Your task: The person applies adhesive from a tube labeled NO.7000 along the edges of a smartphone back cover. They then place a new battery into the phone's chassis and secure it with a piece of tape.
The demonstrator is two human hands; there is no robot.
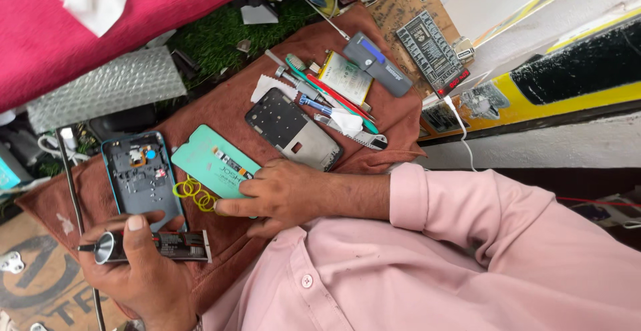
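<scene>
My left hand (143,274) is at the lower left, gripping a black glue tube (170,245) with a metal nozzle, thumb pressed on top. My right hand (287,194) reaches in from a pink sleeve and rests, fingers down, on a teal phone cover (212,159) lying on a brown cloth (220,107). Yellow rubber bands (193,192) lie by its fingertips. An opened phone body (140,174) with a teal rim sits just above my left hand. A dark phone mid-frame (292,131) lies beyond my right hand.
Further along the cloth lie a flat battery (346,76), a toothbrush, screwdrivers, tweezers and a grey case (377,64). A black stencil plate (431,51) with a white cable, bubble wrap (107,87), green turf and a pink cloth (127,17) surround it. A yellow-and-black ledge runs on the right.
</scene>
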